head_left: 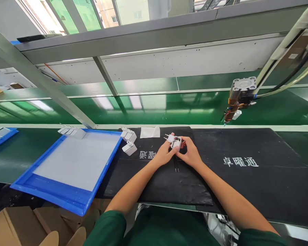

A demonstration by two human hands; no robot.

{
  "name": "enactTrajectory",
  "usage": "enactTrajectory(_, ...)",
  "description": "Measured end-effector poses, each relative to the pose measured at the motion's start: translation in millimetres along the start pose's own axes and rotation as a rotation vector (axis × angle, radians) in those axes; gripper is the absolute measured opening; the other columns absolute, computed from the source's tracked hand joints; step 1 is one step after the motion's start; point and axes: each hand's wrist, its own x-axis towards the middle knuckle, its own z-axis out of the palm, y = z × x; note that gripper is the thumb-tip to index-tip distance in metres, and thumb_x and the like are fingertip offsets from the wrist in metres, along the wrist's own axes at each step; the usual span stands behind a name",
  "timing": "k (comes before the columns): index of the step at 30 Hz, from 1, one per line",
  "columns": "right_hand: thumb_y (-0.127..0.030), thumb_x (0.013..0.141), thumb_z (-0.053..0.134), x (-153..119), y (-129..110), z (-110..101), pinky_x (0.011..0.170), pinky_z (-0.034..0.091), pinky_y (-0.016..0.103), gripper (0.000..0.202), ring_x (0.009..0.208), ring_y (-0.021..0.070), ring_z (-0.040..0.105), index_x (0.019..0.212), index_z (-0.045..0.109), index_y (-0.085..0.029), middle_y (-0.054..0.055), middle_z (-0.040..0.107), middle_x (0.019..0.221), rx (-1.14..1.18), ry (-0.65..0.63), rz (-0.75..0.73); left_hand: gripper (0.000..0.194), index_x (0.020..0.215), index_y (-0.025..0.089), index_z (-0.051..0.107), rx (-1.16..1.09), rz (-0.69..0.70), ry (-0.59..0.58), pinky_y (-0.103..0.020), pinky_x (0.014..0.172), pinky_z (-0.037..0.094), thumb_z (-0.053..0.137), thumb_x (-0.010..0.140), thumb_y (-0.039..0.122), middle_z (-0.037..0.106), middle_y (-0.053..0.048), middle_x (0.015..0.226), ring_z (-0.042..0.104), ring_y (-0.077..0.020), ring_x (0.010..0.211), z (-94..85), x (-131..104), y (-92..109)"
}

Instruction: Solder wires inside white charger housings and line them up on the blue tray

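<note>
Between my two hands, above the black mat, is a white power adapter with its housing open and inner parts showing. Its two plug pins point to the left. My left hand grips the adapter from the left side, fingers closed round it. From the right, the thumb and fingers of my right hand pinch its edge. Below the adapter, two dark wires with pale tips hang over the mat. To the left stand more white adapters, just beyond the tray's edge.
A blue tray lined with a white sheet lies left, with several adapters at its far edge. A white cloth or paper lies behind my hands. A tool with a nozzle hangs at right. Cardboard boxes stand lower left.
</note>
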Motion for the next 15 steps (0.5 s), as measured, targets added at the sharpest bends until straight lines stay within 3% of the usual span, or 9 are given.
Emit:
enactTrajectory(3, -0.031, 0.079, 0.068, -2, -10, 2, 0.069, 0.057, 0.039, 0.048, 0.071, 0.0187, 0.060, 0.122, 0.048, -0.026, 0.006, 0.062, 0.104, -0.003, 0.019, -0.009, 0.081, 0.150, 0.018, 0.038, -0.066, 0.026, -0.043, -0.047, 0.120, 0.030, 0.068, 0.081, 0.046, 0.043, -0.015, 0.154, 0.038, -0.0321, 0.144, 3.8, -2, 2)
enactTrajectory(5, -0.030, 0.079, 0.067, -1, -17, 1, 0.074, 0.057, 0.042, 0.052, 0.080, 0.0211, 0.063, 0.127, 0.047, -0.026, 0.009, 0.062, 0.114, 0.001, 0.001, -0.039, 0.089, 0.150, 0.017, 0.037, -0.126, 0.025, -0.030, -0.048, 0.119, 0.031, 0.075, 0.075, 0.045, 0.043, -0.017, 0.153, 0.041, -0.0334, 0.142, 5.6, -3, 2)
enactTrajectory(9, -0.020, 0.083, 0.059, 6, -15, -20, 0.095, 0.052, 0.048, 0.048, 0.106, 0.0253, 0.063, 0.130, 0.052, -0.026, 0.009, 0.064, 0.117, 0.014, -0.057, -0.123, 0.075, 0.147, 0.016, 0.040, -0.330, -0.061, 0.081, -0.043, 0.112, 0.041, 0.067, 0.082, 0.043, 0.053, -0.016, 0.146, 0.055, -0.0283, 0.130, 4.0, -4, 0)
enactTrajectory(11, -0.016, 0.082, 0.058, 12, 0, -42, 0.097, 0.049, 0.048, 0.037, 0.104, 0.0240, 0.063, 0.117, 0.060, -0.026, 0.006, 0.065, 0.106, 0.008, 0.178, -0.055, 0.069, 0.142, 0.014, 0.046, -0.389, -0.088, 0.114, -0.041, 0.109, 0.045, 0.066, 0.082, 0.042, 0.060, -0.016, 0.138, 0.059, -0.0274, 0.125, 0.0, -4, -1)
enactTrajectory(14, -0.010, 0.069, 0.065, 31, 39, -89, 0.090, 0.049, 0.043, 0.037, 0.101, 0.0220, 0.060, 0.103, 0.058, -0.025, 0.006, 0.060, 0.106, 0.083, 0.830, 0.097, 0.061, 0.133, 0.011, 0.055, -0.411, -0.081, 0.125, -0.038, 0.102, 0.049, 0.067, 0.081, 0.041, 0.067, -0.016, 0.127, 0.063, -0.0275, 0.118, -7.8, -4, 3)
enactTrajectory(15, -0.008, 0.065, 0.066, 41, 53, -105, 0.089, 0.048, 0.041, 0.039, 0.103, 0.0223, 0.058, 0.099, 0.056, -0.024, 0.006, 0.059, 0.108, 0.105, 0.921, 0.136, 0.059, 0.130, 0.010, 0.057, -0.413, -0.075, 0.120, -0.038, 0.100, 0.051, 0.068, 0.081, 0.041, 0.069, -0.016, 0.124, 0.064, -0.0276, 0.116, -10.1, -5, 5)
